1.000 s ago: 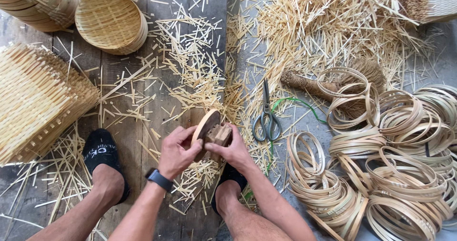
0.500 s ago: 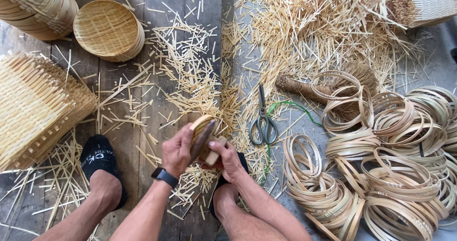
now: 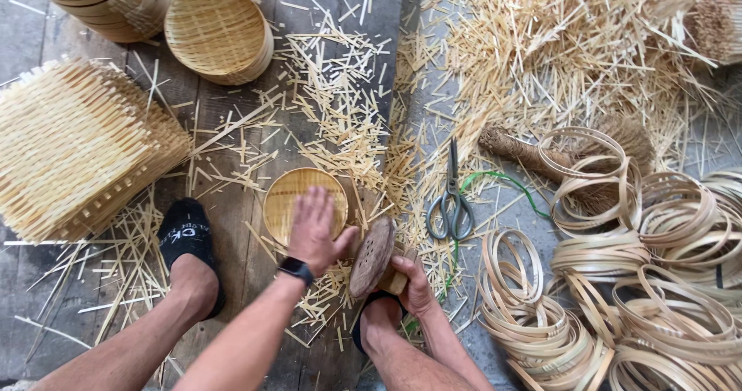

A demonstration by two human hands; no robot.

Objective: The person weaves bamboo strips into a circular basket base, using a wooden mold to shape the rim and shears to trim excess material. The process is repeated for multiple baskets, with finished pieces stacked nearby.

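Observation:
A small round woven bamboo basket [image 3: 287, 195] lies on the wooden floor in front of me. My left hand [image 3: 317, 230], with a dark watch at the wrist, lies flat with spread fingers on the basket's near right side. My right hand [image 3: 411, 280] grips a round brown wooden disc tool [image 3: 372, 257] with a stub handle, held on edge just right of the basket. Cut bamboo slivers [image 3: 340, 105] cover the floor around both.
Grey-handled scissors [image 3: 452, 205] lie to the right, beside a green cord [image 3: 502, 181]. Several bamboo rings [image 3: 618, 283] pile at the right. A finished round basket [image 3: 219, 32] and a stack [image 3: 116, 1] sit at the top left, woven mats [image 3: 69, 147] at the left. My black-socked foot [image 3: 188, 240] rests nearby.
Both hands held the basket and disc together on edge; now the basket lies flat on the floor under my left hand, and the disc has come away in my right.

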